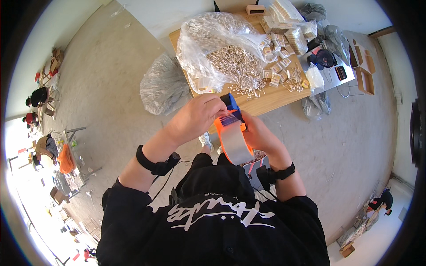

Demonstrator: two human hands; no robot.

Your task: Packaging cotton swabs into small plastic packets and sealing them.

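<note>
Held in front of my body is a tape dispenser, blue at its toothed end and orange around the roll. A wide roll of clear packing tape is loaded in it. My right hand grips the dispenser from the right side, some of its fingers hidden behind it. My left hand is closed, with thumb and fingertips pinched at the tape beside the blue end. Beyond both hands, a pile of cotton swabs spills from a large clear plastic bag on a wooden table.
Small boxes of swabs lie right of the pile. A small fan stands on a side table. A grey plastic bag sits on the floor left of the table; an opened cardboard box stands far right. Other people are at the distant edges.
</note>
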